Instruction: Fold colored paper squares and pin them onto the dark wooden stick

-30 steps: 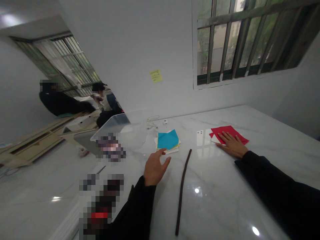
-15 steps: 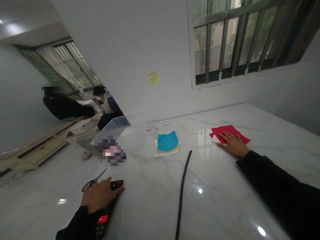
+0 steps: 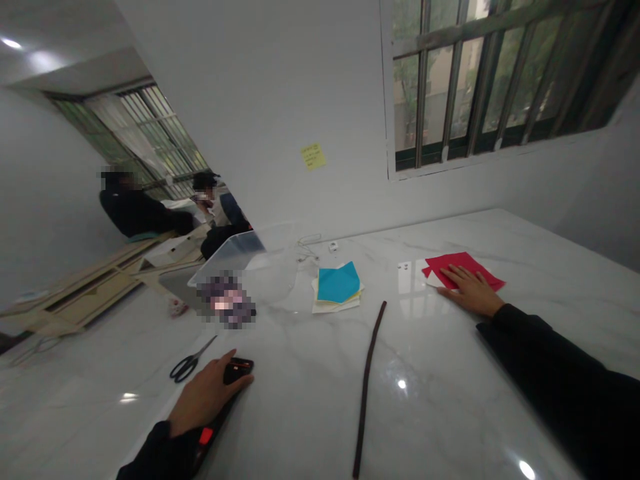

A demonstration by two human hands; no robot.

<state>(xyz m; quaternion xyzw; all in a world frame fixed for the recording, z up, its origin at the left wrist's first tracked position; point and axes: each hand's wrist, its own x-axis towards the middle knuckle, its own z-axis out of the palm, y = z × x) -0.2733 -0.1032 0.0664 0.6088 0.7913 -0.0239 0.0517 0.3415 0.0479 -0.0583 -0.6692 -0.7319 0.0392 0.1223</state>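
My left hand (image 3: 205, 399) lies over a black device with a red button (image 3: 220, 407) near the table's front left edge, fingers draped across its top. A pair of black-handled scissors (image 3: 189, 363) lies just left of it. My right hand (image 3: 467, 288) rests flat, fingers spread, on a folded red paper (image 3: 463, 266) at the right of the white marble table (image 3: 450, 373). Between the hands lies a long thin dark strip (image 3: 367, 390). A stack of coloured paper with a blue sheet on top (image 3: 339, 284) sits farther back.
A clear plastic box (image 3: 255, 263) stands at the back left, a white phone (image 3: 404, 275) lies left of the red paper, and a cable with a small plug (image 3: 313, 245) runs along the wall. Two other people sit in the room beyond at the left.
My left hand pulled back from beside the blue paper stack to the black device at the front left and stays there. My right hand has stayed on the red paper.
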